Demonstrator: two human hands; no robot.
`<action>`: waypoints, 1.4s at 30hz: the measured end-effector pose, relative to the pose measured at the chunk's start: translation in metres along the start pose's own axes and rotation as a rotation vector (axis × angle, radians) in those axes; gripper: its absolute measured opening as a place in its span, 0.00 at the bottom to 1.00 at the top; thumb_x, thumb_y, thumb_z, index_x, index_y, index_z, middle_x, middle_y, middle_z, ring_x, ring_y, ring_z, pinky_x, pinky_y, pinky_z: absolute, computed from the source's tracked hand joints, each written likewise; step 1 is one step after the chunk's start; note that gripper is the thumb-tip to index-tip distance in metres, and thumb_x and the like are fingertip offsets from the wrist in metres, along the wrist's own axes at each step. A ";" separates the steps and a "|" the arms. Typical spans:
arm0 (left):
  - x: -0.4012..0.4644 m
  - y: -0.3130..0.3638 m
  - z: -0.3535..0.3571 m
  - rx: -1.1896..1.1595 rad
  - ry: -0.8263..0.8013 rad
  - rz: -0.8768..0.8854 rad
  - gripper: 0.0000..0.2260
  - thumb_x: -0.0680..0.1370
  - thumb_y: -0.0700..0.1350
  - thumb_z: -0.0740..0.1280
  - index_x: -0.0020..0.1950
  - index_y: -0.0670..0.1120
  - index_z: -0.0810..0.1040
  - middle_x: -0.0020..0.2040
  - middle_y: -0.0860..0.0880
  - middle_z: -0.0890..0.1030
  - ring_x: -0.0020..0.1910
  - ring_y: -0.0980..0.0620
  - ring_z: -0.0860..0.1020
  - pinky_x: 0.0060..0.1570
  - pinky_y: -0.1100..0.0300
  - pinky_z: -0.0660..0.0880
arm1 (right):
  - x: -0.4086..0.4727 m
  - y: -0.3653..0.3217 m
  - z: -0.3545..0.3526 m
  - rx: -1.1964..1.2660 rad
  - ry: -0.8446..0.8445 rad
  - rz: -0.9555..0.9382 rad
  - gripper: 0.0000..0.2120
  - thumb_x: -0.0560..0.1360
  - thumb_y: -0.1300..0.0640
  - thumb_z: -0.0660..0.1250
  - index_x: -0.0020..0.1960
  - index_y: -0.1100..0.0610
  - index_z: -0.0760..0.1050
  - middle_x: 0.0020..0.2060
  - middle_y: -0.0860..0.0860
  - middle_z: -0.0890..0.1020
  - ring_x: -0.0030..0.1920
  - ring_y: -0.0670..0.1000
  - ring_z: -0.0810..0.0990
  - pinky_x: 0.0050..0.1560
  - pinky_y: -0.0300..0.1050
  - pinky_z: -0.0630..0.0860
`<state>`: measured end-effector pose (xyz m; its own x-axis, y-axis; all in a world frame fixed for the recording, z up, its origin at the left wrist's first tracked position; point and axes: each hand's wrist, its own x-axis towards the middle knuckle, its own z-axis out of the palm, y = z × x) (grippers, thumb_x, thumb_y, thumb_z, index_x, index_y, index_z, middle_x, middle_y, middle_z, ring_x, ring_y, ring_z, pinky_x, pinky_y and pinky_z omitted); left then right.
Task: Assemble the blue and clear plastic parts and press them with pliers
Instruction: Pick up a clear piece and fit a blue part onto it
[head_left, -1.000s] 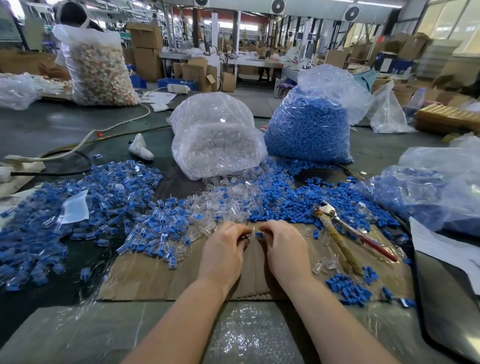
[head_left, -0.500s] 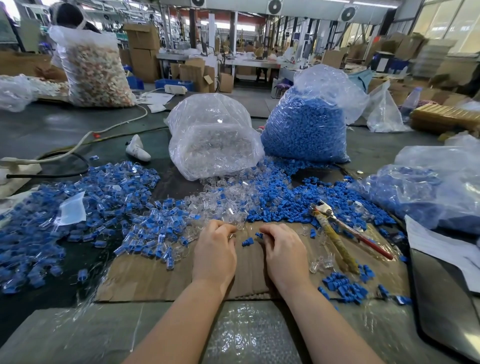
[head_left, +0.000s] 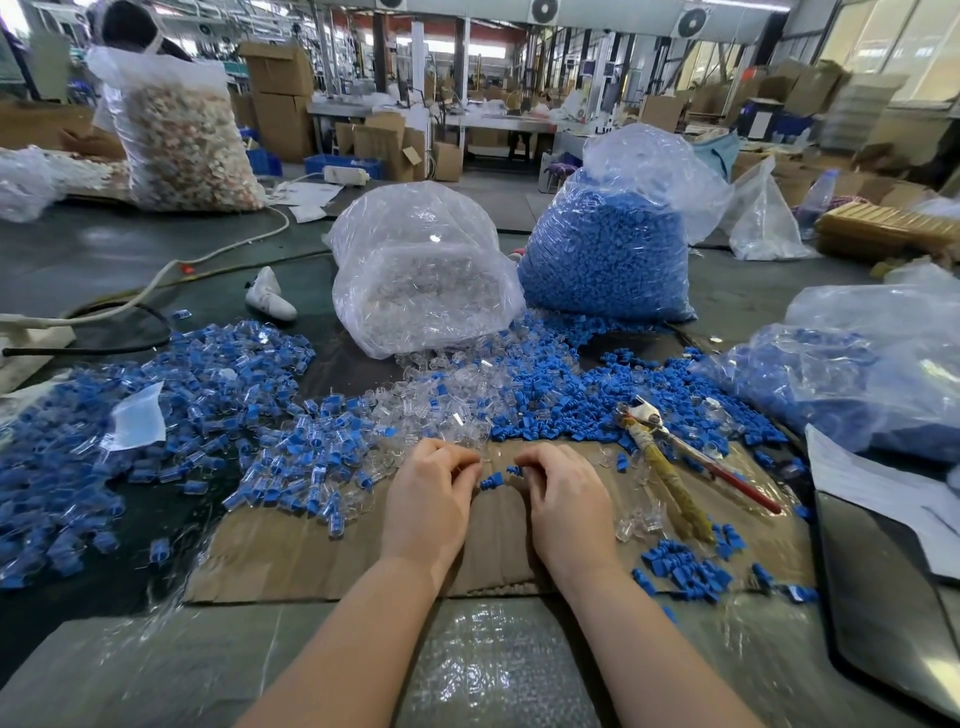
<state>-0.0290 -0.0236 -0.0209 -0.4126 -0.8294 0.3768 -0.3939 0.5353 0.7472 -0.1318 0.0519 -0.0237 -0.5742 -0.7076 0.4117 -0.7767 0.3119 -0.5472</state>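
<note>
Head view: both hands rest curled on the cardboard (head_left: 322, 551). A blue part (head_left: 514, 470) is pinched by the right hand (head_left: 563, 499); another (head_left: 491, 480) lies loose between the hands. What the left hand (head_left: 428, 499) holds cannot be told. A clear part should be aligned squarely before pressing; the pliers (head_left: 670, 467) lie unused at right

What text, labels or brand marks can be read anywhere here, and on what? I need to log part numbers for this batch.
None can be read.
White paper sheet at the right table edge: faint lines, too blurred to tell.
Brown cardboard boxes behind: no legible print.
Clear plastic bag of blue parts: no label visible.
</note>
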 end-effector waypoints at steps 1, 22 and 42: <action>0.000 0.000 0.000 0.005 -0.004 0.006 0.10 0.75 0.43 0.68 0.56 0.45 0.80 0.44 0.58 0.73 0.41 0.63 0.72 0.43 0.81 0.65 | 0.000 0.000 0.000 -0.002 -0.001 -0.001 0.08 0.78 0.61 0.60 0.52 0.56 0.78 0.49 0.48 0.80 0.52 0.50 0.75 0.52 0.43 0.70; 0.002 0.000 -0.007 -0.239 -0.121 -0.155 0.08 0.74 0.40 0.70 0.45 0.54 0.80 0.40 0.54 0.83 0.41 0.58 0.81 0.49 0.62 0.78 | -0.007 -0.007 -0.008 0.182 0.022 -0.124 0.04 0.76 0.60 0.66 0.48 0.55 0.79 0.41 0.45 0.81 0.43 0.43 0.77 0.45 0.32 0.70; 0.002 0.003 -0.012 -0.315 -0.230 -0.199 0.05 0.75 0.38 0.69 0.43 0.48 0.79 0.37 0.49 0.82 0.34 0.60 0.79 0.35 0.72 0.73 | -0.010 -0.012 -0.007 0.069 0.083 -0.323 0.01 0.71 0.62 0.71 0.43 0.59 0.80 0.37 0.51 0.83 0.38 0.52 0.80 0.40 0.44 0.78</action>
<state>-0.0211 -0.0254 -0.0114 -0.5399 -0.8354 0.1035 -0.2289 0.2641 0.9369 -0.1189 0.0595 -0.0161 -0.3227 -0.7078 0.6284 -0.9042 0.0343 -0.4257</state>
